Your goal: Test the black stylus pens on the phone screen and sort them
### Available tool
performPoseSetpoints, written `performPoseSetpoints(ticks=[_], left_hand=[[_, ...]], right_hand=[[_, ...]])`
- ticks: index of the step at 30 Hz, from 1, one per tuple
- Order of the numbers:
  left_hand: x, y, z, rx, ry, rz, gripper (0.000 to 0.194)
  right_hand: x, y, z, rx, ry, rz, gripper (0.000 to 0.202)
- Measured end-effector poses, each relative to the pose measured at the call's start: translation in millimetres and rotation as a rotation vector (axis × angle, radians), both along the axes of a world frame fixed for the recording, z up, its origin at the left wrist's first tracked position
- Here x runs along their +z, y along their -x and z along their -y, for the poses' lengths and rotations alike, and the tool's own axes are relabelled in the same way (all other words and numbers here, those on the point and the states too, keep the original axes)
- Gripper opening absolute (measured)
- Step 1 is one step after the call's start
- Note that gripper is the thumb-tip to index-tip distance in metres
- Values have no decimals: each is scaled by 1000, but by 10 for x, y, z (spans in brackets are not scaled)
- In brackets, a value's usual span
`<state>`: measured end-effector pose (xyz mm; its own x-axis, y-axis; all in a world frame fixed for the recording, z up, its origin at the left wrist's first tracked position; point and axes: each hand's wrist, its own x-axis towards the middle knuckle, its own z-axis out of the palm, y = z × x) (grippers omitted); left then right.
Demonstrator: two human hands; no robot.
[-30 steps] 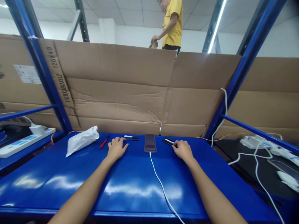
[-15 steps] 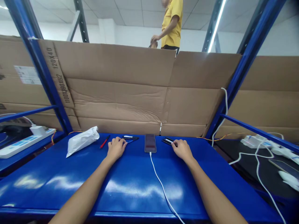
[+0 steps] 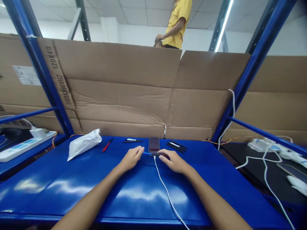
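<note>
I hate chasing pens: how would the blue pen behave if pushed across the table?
The blue pen looks straight and slim, so probably stiff and light. It could slide easily, as the table looks glossy. Being narrow, it may roll too.

I see a long, bare left forearm (image 3: 96, 192) slanting up from the frame's lower left, its bare left hand (image 3: 131, 158) curled, fingers bunched, below centre; the bare right forearm (image 3: 213, 195) rises from the lower right, its bare right hand (image 3: 174, 161) angled inward, thumb below forefinger.
</note>
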<state>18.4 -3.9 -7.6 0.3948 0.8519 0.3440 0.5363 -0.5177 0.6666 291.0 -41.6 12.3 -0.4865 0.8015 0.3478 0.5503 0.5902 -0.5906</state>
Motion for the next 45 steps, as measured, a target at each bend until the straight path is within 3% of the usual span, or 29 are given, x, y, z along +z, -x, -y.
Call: performPoseSetpoints(ticks=[3,8,11,19,26,37,41,45], left_hand=[[50,-118,116,-49,0,-4,47],[76,-111,170,-202,111,12,38],[57,-111,175,-265,76,-54,39],[138,-89,167,-173,33,-37,46],[138,-88,166,-175,17,-88,46],[23,-46,66,-244,311,136,58],[57,-66,104,-233,206,88,45],[125,-63,145,-225,131,9,44]], right_hand=[[-2,105,60,31,-34,34,32],[-42,46,-21,-62,-19,69,52],[-60,22,-46,-95,14,57,53],[-54,26,-29,-80,23,-6,44],[-40,37,-40,-44,-23,-50,39],[-38,69,-17,-31,-123,20,44],[-68,37,-64,-74,-105,64,59],[-54,20,-65,-70,-51,-12,56]])
